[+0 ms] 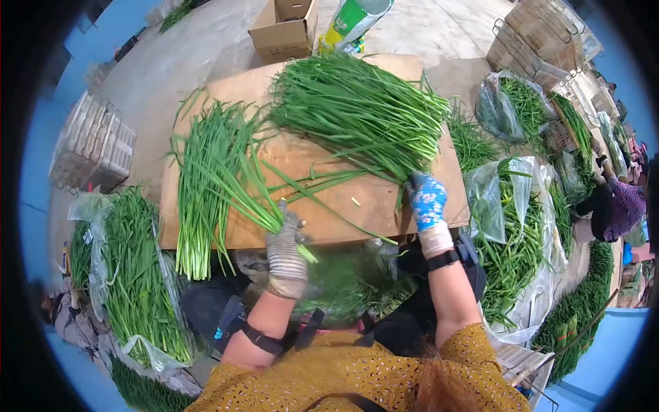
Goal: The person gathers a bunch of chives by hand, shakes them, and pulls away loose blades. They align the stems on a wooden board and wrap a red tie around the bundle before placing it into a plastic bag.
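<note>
My left hand (285,250), in a grey striped glove, is closed around a small bunch of garlic chives (250,204); its stalk ends poke out below the fingers. Under and beside that bunch, more chives (199,206) lie at the left of the wooden board (322,223), with pale ends over its front edge. A large pile of chives (357,110) covers the back and right. At its lower right corner is my right hand (428,202), in a blue flowered glove, with its fingers curled in against the chives. A few loose leaves lie between the two heaps.
Bags of greens stand on the left (141,275) and right (511,268). Behind the board are a cardboard box (285,31) and a green bag (357,24). Stacked crates (96,141) are on the left, others (535,44) at the back right. A person (621,206) sits far right.
</note>
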`<state>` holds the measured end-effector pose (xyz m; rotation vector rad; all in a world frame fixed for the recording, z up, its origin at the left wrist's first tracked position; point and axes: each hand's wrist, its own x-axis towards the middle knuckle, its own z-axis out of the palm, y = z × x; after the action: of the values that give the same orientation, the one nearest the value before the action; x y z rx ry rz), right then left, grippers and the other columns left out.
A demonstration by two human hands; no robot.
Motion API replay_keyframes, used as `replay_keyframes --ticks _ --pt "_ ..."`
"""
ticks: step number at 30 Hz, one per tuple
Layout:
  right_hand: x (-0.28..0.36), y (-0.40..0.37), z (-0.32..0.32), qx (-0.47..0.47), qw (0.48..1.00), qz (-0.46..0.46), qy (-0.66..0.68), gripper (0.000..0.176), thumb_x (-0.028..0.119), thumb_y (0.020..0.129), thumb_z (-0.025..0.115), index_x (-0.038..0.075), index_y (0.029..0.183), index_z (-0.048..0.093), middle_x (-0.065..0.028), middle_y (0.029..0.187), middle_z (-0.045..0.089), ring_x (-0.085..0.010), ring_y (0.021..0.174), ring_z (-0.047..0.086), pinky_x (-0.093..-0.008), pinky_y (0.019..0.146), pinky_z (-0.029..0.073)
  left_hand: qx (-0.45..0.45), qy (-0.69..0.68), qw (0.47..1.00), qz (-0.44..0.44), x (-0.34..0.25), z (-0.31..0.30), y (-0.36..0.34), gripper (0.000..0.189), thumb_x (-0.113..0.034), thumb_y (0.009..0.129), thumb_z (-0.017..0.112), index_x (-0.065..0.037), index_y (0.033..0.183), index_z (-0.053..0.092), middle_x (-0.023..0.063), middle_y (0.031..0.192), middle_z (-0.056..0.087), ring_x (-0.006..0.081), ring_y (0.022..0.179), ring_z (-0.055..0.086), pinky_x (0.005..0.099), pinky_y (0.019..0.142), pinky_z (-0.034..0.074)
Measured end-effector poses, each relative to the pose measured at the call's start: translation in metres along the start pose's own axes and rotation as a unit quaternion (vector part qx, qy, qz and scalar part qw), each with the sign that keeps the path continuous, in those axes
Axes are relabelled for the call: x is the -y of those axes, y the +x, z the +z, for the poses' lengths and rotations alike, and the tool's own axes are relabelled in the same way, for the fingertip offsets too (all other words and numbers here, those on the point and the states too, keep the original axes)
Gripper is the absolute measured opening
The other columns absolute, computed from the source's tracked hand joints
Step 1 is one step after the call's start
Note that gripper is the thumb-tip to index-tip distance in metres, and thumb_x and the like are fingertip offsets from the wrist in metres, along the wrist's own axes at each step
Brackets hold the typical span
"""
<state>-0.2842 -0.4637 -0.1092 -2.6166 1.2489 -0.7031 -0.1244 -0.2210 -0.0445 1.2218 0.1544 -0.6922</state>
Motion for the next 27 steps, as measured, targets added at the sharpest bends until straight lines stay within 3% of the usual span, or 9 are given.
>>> replay_keyframes --ticks 3,7,11,15,18,19,21,23,27 --pt "0.026 -0.027 0.005 0.041 0.999 0.000 0.021 0.008 0.020 0.080 0.062 0.013 0.080 0.064 -0.0113 0.073 0.063 -0.0327 0.066 0.062 -0.0415 0.060 0.049 0.009 0.027 1.000 -0.001 0.005 0.006 0.005 0.054 -0.020 0.089 0.063 -0.006 0.137 0.041 0.0031 0.082 0.049 0.0050 0.051 0.042 0.0242 0.046 0.045" --pt "0.078 -0.084 -0.017 0.075 0.977 -0.032 0.196 0.010 0.018 0.076 0.067 0.010 0.082 0.066 -0.0134 0.077 0.064 -0.0340 0.071 0.062 -0.0417 0.062 0.049 0.011 0.020 0.994 -0.102 0.016 0.016 0.001 0.024 -0.026 0.085 0.069 -0.006 0.086 0.057 0.0018 0.067 0.051 0.0071 0.044 0.043 0.0276 0.044 0.047" --pt "0.104 -0.140 -0.036 0.224 0.959 -0.136 0.112 0.005 0.016 0.076 0.061 0.012 0.075 0.059 -0.0113 0.069 0.060 -0.0312 0.064 0.061 -0.0428 0.056 0.046 -0.012 -0.002 0.993 -0.118 0.016 0.005 0.009 0.022 -0.026 0.086 0.068 -0.006 0.092 0.062 0.0001 0.069 0.051 0.0064 0.045 0.043 0.0252 0.042 0.042" --pt "0.089 -0.203 -0.023 0.487 0.828 -0.277 -0.011 0.011 0.020 0.076 0.060 0.016 0.082 0.068 -0.0067 0.070 0.063 -0.0235 0.067 0.065 -0.0379 0.055 0.049 -0.009 -0.016 0.998 -0.066 -0.003 -0.016 0.014 0.028 -0.024 0.088 0.065 -0.005 0.109 0.062 -0.0008 0.072 0.051 0.0049 0.047 0.042 0.0246 0.045 0.042" --pt "0.073 -0.194 -0.024 0.557 0.781 -0.275 -0.064 0.011 0.021 0.077 0.060 0.017 0.082 0.069 -0.0070 0.071 0.064 -0.0278 0.067 0.064 -0.0417 0.057 0.049 -0.008 -0.025 0.999 -0.046 -0.006 -0.028 0.020 0.030 -0.024 0.089 0.064 -0.006 0.112 0.060 -0.0007 0.073 0.051 0.0052 0.048 0.042 0.0241 0.046 0.042" --pt "0.081 -0.167 -0.036 0.399 0.888 -0.228 0.021 0.008 0.022 0.078 0.061 0.016 0.079 0.066 -0.0080 0.068 0.062 -0.0288 0.065 0.063 -0.0416 0.055 0.049 -0.002 -0.013 0.999 -0.051 -0.002 -0.031 0.022 0.034 -0.026 0.088 0.065 -0.005 0.114 0.058 0.0001 0.075 0.051 0.0052 0.048 0.043 0.0242 0.045 0.043" --pt "0.099 -0.116 -0.048 0.134 0.971 -0.115 0.162 0.018 0.024 0.074 0.069 0.009 0.073 0.059 -0.0112 0.065 0.057 -0.0322 0.062 0.058 -0.0402 0.054 0.045 -0.010 0.018 0.998 -0.065 0.000 -0.025 0.016 0.034 -0.027 0.086 0.067 -0.005 0.109 0.058 0.0009 0.074 0.052 0.0054 0.048 0.043 0.0253 0.044 0.045" --pt "0.104 -0.090 -0.032 0.039 0.988 -0.066 0.133 0.026 0.028 0.069 0.074 0.008 0.071 0.057 -0.0142 0.067 0.055 -0.0338 0.065 0.057 -0.0443 0.058 0.044 0.002 0.036 0.996 -0.087 0.014 -0.018 0.015 0.031 -0.028 0.082 0.072 -0.004 0.095 0.057 0.0021 0.072 0.052 0.0071 0.046 0.044 0.0278 0.042 0.048" --pt "0.116 -0.092 0.000 0.111 0.988 -0.068 0.077 0.018 0.021 0.073 0.068 0.008 0.070 0.056 -0.0131 0.069 0.057 -0.0339 0.065 0.058 -0.0442 0.058 0.045 0.097 0.063 0.976 -0.186 0.028 -0.007 0.005 0.027 -0.026 0.082 0.071 -0.003 0.087 0.058 0.0044 0.066 0.057 0.0103 0.045 0.048 0.0286 0.043 0.049"
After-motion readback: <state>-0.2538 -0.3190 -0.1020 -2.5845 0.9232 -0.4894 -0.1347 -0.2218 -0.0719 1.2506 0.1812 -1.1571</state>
